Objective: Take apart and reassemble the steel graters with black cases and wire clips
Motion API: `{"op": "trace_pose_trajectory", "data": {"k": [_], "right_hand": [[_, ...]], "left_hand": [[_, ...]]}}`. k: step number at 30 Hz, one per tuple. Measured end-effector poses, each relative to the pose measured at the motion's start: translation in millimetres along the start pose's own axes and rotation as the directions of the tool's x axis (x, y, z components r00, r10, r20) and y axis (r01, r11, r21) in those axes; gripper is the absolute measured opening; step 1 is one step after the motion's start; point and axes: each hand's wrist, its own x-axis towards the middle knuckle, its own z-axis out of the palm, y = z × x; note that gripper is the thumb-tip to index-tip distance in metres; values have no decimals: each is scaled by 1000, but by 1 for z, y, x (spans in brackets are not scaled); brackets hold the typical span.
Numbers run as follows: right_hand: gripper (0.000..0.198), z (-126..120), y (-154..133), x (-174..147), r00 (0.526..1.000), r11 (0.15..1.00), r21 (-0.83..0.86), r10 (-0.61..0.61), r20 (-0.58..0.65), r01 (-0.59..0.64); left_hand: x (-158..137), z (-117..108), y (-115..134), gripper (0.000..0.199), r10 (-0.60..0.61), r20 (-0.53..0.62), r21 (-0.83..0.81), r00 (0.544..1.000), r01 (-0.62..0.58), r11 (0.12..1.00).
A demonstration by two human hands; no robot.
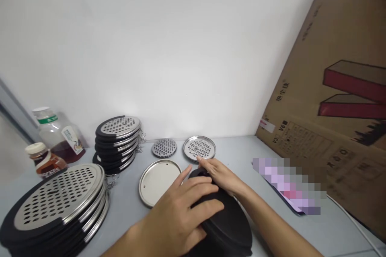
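A black round cover [224,221] is tilted up near the front edge of the view, its lower part cut off by the frame. My right hand [218,172] grips its upper edge, with the thumb on top. Across its left side lies my left hand [183,204], fingers spread over the black surface and partly curled round it. Just behind the left hand is a plain round metal plate [158,180] with small holes near its rim. Farther back lie a rimmed perforated metal disc [199,148] and a smaller perforated disc [164,147].
Two stacks of perforated discs with black edging stand at left, a near stack [60,196] and a far stack [119,140]. Behind them are a large jar [57,136] and a small jar [45,160]. At right, a phone-like blurred object [285,186] lies before a cardboard box [328,128].
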Motion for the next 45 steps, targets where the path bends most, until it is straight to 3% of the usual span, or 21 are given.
{"op": "trace_pose_trajectory", "data": {"k": [2,4,5,7,8,10,15,17,20,23,28,31,36,40,45], "right_hand": [[51,-3,-2,2,990,967,214,134,48,-141],[50,-13,-7,2,984,916,359,165,62,-177],[49,-18,-11,1,990,901,410,127,64,-142],[51,-27,-18,-3,996,877,479,-8,92,-38],[50,-28,-21,-5,991,872,489,-67,112,4],[48,-24,-22,-9,980,901,427,-145,135,75],[52,0,-10,-11,961,952,157,-272,50,261],[47,3,-6,-10,960,949,167,-276,37,266],[36,6,-7,-12,963,955,133,-270,13,266],[28,16,-14,-21,966,966,34,-257,-19,257],[27,33,-26,-33,932,929,-69,-361,36,363],[29,29,-28,-33,892,860,-237,-442,98,452],[33,26,-20,-33,815,739,-360,-563,134,570],[33,29,-17,-35,776,673,-429,-619,122,603],[29,30,-20,-39,783,668,-464,-614,100,583]], "left_hand": [[16,-1,-9,29,27,-52,-69,998,-30,997],[22,-6,-21,15,-164,-148,-159,975,140,977],[23,-11,-27,11,-328,-188,-224,926,285,932],[22,-19,-38,20,-630,-218,-393,745,524,755],[20,-23,-43,26,-729,-203,-475,654,585,658],[16,-24,-50,34,-821,-146,-614,552,601,513],[-1,-18,-64,47,-892,50,-890,450,425,165],[-11,-25,-70,51,-863,187,-904,469,425,35],[-21,-43,-75,55,-713,381,-840,589,543,-1],[-22,-56,-71,55,-598,452,-753,662,643,143],[-7,-50,-49,27,-612,325,-562,721,668,488],[-7,-42,-41,21,-635,276,-537,721,664,520],[-20,-33,-44,20,-640,304,-557,706,677,481],[-26,-30,-47,27,-612,325,-627,721,649,431],[-25,-31,-46,28,-586,326,-653,742,625,428]]}}
